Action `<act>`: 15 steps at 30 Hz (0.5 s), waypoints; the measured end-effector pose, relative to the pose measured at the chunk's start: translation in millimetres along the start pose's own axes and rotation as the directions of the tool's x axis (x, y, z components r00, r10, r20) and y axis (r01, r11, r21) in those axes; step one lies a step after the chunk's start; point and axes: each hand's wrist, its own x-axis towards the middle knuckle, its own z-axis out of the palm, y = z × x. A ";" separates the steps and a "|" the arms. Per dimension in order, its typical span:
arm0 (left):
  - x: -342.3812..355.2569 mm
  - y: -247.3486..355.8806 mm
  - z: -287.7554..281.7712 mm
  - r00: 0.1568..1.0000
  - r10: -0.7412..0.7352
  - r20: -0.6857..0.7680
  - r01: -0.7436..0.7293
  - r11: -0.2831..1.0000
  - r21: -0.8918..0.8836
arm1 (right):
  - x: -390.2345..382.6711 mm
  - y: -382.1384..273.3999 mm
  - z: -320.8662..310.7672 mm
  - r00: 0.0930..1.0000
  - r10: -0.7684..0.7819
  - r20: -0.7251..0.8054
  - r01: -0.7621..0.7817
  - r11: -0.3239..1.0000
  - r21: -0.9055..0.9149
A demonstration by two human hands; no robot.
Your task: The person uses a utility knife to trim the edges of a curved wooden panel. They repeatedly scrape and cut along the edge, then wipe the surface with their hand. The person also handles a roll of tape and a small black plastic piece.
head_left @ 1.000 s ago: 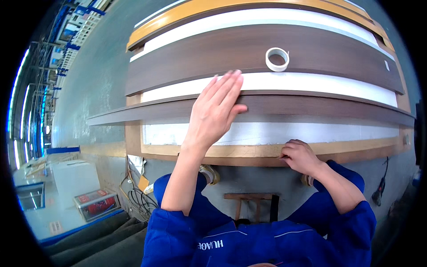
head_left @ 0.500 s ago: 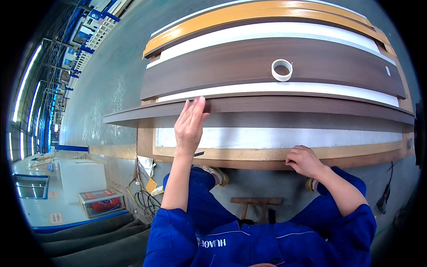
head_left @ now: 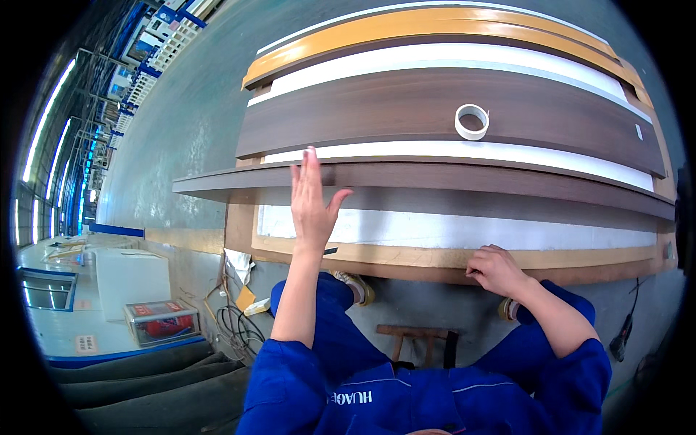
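A long, narrow dark brown board (head_left: 449, 174) lies across the workbench in front of me, its left end reaching past the bench. My left hand (head_left: 312, 206) is against this board toward its left part, fingers stretched out and thumb spread wide, gripping nothing. At the front edge of the bench rests my right hand (head_left: 496, 270), its fingers curled together. Whatever may be between those fingertips is too small to make out. Beyond the narrow board, a wider brown panel (head_left: 348, 105) lies flat with a roll of white tape (head_left: 472, 122) on it.
Yellow-orange strips (head_left: 435, 23) lie at the far side of the bench. Under its front edge stands a wooden stool (head_left: 417, 333). Loose cables (head_left: 235, 322) and a clear-topped box (head_left: 163, 322) are at the lower left; a dark tool (head_left: 621, 338) with a cord is on the right floor.
My left thumb has swung out from the fingers, and the hand has turned more upright along the board. The right hand stays at the bench edge. The whole view has shifted slightly.
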 end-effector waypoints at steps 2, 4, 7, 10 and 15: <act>-0.4 -1.0 0.9 0.998 0.009 0.066 -0.007 1.000 -0.025 | 0.3 1.1 0.1 1.000 0.024 0.011 -0.024 1.000 0.000; -2.5 -4.1 1.9 0.994 -0.007 0.112 0.010 1.000 -0.023 | 0.4 2.9 0.4 0.998 0.053 0.041 -0.053 0.999 -0.002; -7.3 -8.6 2.4 0.997 0.053 0.062 -0.045 0.992 -0.119 | 1.3 5.6 2.1 0.993 0.078 0.088 -0.078 0.997 -0.004; -8.0 -3.8 2.9 0.995 0.099 0.020 -0.096 0.990 -0.105 | 4.5 8.0 6.4 0.994 0.053 0.097 -0.053 0.999 -0.004; 17.2 24.5 7.2 0.966 0.186 0.180 -0.184 0.983 -0.025 | 6.7 9.8 10.9 0.990 0.059 0.131 -0.056 0.998 -0.029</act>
